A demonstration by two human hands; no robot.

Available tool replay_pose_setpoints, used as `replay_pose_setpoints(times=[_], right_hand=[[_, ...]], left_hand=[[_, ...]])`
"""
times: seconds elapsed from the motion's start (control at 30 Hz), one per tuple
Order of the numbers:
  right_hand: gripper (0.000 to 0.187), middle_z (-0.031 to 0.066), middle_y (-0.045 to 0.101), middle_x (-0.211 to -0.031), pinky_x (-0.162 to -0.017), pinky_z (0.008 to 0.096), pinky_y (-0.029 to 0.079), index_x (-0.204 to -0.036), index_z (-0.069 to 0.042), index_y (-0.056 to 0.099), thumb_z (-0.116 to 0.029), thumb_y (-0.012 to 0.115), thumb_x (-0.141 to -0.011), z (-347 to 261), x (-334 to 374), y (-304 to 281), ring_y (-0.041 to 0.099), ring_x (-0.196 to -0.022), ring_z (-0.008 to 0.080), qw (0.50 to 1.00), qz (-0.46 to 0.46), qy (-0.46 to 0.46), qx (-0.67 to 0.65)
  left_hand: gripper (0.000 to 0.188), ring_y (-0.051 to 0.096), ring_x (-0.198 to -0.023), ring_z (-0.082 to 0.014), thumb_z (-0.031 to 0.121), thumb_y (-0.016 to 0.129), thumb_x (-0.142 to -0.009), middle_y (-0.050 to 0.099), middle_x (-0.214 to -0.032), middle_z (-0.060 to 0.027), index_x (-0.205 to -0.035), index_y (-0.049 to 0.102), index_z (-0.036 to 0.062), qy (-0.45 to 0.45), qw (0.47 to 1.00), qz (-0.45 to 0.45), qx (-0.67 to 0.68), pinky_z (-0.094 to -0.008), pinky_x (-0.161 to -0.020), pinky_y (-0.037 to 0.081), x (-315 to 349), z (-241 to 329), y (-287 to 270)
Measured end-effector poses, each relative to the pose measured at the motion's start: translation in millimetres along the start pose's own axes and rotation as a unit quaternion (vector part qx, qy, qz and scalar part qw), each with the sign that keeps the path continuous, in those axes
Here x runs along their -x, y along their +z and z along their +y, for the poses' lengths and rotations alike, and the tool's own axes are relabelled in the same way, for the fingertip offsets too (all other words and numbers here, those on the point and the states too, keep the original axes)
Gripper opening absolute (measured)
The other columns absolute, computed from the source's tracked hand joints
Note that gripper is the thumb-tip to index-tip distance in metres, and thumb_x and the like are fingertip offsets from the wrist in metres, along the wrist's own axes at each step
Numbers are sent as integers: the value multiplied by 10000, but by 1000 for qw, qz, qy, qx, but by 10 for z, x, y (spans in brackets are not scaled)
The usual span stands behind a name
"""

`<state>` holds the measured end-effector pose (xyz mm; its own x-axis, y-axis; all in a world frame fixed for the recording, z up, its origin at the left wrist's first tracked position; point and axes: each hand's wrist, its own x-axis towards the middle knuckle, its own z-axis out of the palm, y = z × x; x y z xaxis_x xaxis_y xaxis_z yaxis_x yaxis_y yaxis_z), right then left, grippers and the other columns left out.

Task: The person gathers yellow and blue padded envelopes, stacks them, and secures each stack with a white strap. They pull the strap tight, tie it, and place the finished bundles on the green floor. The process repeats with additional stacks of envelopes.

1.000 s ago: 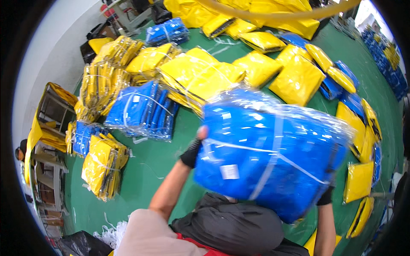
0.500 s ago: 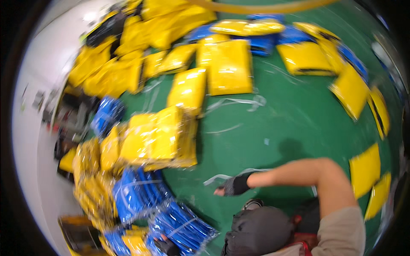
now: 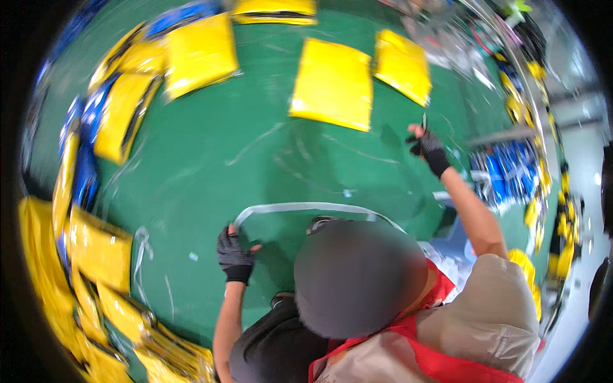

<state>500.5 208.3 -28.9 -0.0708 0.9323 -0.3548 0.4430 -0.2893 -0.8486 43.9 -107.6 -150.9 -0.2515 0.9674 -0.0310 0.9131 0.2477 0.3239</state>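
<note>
My left hand (image 3: 235, 256), in a dark fingerless glove, is low over the green floor at the left. Its fingertips hold one end of a white strap (image 3: 306, 207), which arches rightward in front of me. Its thumb points to the right. My right hand (image 3: 429, 150), gloved the same way, is stretched out far right, its fingers bent. A thin, pale, pointed piece (image 3: 424, 119) sticks up from them; I cannot tell what it is. Beyond that hand lie a smaller yellow packet (image 3: 402, 67) and a larger flat yellow packet (image 3: 332, 84).
Yellow and blue wrapped packets curve along the left, such as a yellow packet (image 3: 201, 56). A loose white strap (image 3: 142, 255) lies at the left. On the right are a blue bundle (image 3: 507, 171) and a metal rail (image 3: 539, 115). Clear plastic (image 3: 440, 41) lies at the back.
The view has swung to the right. My left hand has left the blue packets and now has the strap's end. My right hand has reached outward to the far right.
</note>
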Motion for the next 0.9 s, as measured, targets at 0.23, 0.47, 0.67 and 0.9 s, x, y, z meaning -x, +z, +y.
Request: replay_pose_setpoints(times=[0.23,0.47,0.67,0.9], right_hand=[[673,140,586,-997,-798,361,446,-1104,-82,484,-492,723,-626,1838,1269,-164,567,-944,271,948,-11,53,315],[233,137,567,-857,-669,416,456,-958,-90,512,-205,568,-763,2322,1688,323,568,-789,331,922,-47,39,381],[192,136,578,-755,-644,363,452,-858,-42,540,-230,512,-831,2268,669,307,569,-709,293,976,57,9,212],[333,-6,519,-812,-578,206,410,-1035,-55,510,-254,642,-804,-192,-419,547,510,-720,79,918,-180,15,-353]], left_hand=[[290,447,-663,-183,341,587,-782,451,-688,-41,-771,425,101,-19,962,-271,23,-371,-705,412,-1262,-2457,52],[156,477,-631,-93,212,566,-858,505,-754,25,-940,530,84,-61,951,-1,303,-213,-556,404,-2800,-861,-1627],[659,464,-1084,-300,302,747,-642,504,-1128,-145,-1172,468,29,183,955,-198,122,-378,-944,352,-1904,1063,87],[616,504,-982,-273,315,684,-715,524,-1080,-156,-1214,446,42,39,904,-312,291,-370,-866,390,-1347,2173,737]])
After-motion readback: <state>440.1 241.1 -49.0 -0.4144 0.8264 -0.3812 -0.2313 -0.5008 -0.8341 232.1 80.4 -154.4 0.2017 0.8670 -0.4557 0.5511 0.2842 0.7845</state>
